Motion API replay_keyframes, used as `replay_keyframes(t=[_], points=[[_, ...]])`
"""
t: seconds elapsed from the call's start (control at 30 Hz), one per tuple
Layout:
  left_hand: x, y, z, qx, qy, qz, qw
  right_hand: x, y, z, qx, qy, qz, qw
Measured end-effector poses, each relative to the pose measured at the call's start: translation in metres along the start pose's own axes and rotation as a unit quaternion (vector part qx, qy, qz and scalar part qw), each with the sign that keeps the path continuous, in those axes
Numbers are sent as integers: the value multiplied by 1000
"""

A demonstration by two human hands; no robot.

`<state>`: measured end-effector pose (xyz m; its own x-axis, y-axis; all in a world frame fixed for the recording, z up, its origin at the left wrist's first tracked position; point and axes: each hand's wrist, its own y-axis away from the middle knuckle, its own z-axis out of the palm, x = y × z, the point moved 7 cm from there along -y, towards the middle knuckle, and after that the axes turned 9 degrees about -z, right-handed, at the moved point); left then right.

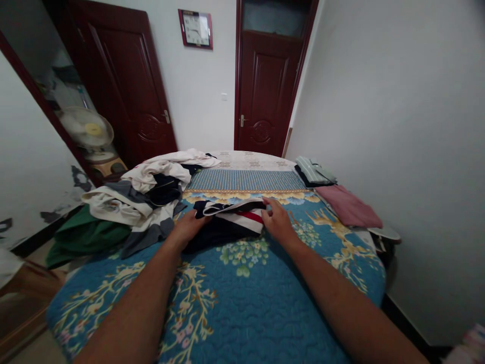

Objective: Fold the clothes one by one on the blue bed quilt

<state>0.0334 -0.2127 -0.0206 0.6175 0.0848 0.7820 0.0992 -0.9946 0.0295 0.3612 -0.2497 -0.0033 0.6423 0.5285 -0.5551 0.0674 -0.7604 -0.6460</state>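
A dark navy garment with white and red stripes (231, 230) lies bunched, partly folded, on the blue flowered bedspread (265, 303). My left hand (190, 226) grips its left end, the fingers partly hidden by the cloth. At the opposite end, my right hand (276, 218) pinches the upper edge between thumb and fingers. That edge, with a white trim, is raised a little above the rest of the fabric. The kind of garment cannot be made out for sure.
To the left is a heap of loose clothes (140, 202), white, grey, navy and green. Along the right edge lie a folded pink cloth (348, 206) and a small stack of folded clothes (314, 172). A fan (91, 129) stands beyond the left side, and a wall runs along the right.
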Motion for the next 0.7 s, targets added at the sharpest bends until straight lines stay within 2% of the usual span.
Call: replay_keyframes(t=[0.07, 0.13, 0.2, 0.27, 0.37, 0.43, 0.5, 0.57, 0.63, 0.7], points=[[3, 2, 10, -58, -43, 13, 997, 28, 3, 3, -11, -9, 101, 995], [8, 5, 14, -77, -75, 36, 994, 41, 5, 12, -44, -34, 151, 987], [15, 8, 18, -87, -75, 69, 991, 37, 3, 20, -69, -67, 134, 986], [18, 10, 19, -84, -66, 86, 991, 22, -1, 27, -105, -88, 90, 986], [20, 11, 19, -84, -58, 89, 991, -1, -3, 36, -173, -99, 49, 979], [18, 8, 15, -71, -59, 76, 993, -12, -6, 33, -170, -102, 35, 980], [14, 4, 6, -37, -60, 47, 996, -12, -13, 19, -125, -101, 29, 987], [9, 0, -6, -2, -37, 28, 999, 3, -21, -9, -31, -78, 46, 995], [3, -4, -23, 53, 8, 14, 998, 32, -23, -53, 120, -35, 90, 988], [-8, -6, -45, 142, 54, -24, 988, 67, -16, -99, 270, -2, 148, 951]])
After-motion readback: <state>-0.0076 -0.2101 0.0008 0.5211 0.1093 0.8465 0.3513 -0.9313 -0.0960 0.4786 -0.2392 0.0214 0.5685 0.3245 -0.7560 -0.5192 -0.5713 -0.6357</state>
